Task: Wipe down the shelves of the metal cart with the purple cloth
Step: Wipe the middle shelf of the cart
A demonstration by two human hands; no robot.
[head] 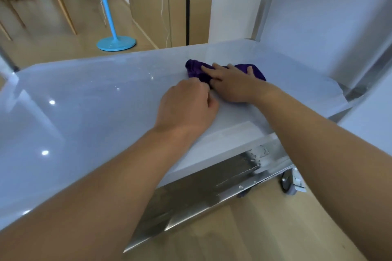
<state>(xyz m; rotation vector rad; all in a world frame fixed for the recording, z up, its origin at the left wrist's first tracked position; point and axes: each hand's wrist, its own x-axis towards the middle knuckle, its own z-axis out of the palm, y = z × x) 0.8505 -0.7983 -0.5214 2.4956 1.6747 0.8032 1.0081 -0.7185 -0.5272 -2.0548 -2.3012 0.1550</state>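
Shelf [84, 112] of the cart [212, 193], a shallow tray with a low rim and a glossy pale surface, holds one thing: the cloth [195, 70], bunched into a dark purple wad under your right fingers. Your right hand [235, 89] lies palm down on it, fingers [206, 69] straight and fanned apart, pressing the wad flat; purple shows past the fingertips and on both sides of them. Your left hand [186, 106] sits just beside the right, touching it, knuckles up and fingers curled in. They pinch the wad's near end, though the fingertips themselves are hidden under the hand. Well beyond your fingertips, off to the left, a blue fan stand [116, 43] rests on the wood floor. Back by your right forearm, a caster [288, 184] shows under the cart's corner.
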